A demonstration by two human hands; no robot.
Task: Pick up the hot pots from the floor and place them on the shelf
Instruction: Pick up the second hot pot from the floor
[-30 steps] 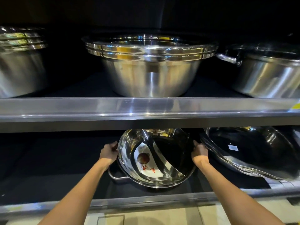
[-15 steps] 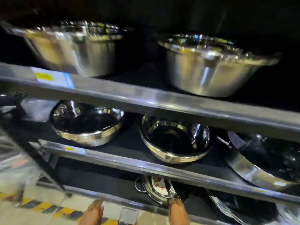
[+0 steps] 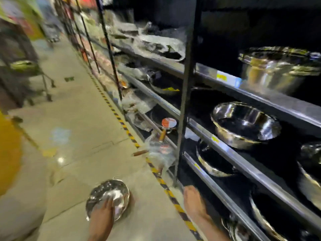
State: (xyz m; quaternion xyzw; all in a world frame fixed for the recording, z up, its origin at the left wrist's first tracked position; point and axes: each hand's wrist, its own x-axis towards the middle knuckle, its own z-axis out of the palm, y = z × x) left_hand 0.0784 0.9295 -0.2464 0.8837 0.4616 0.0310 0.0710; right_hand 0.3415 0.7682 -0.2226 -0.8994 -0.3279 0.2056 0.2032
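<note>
Both my arms reach forward and down, bare from the forearm on, entering from the bottom edge. My left hand point(image 3: 104, 210) is stretched out low, palm down and fingers point(image 3: 109, 202) extended forward together, flat rather than curled; the picture is too blurred for me to say whether the fingertips press on anything. My left forearm runs nearly straight up from the bottom edge. My right hand point(image 3: 192, 199) is out to the right and at about the same reach, well apart from the left, also palm down with the fingers straight and close together, holding nothing. My right forearm angles in from the lower right. Both hands are blurred.
</note>
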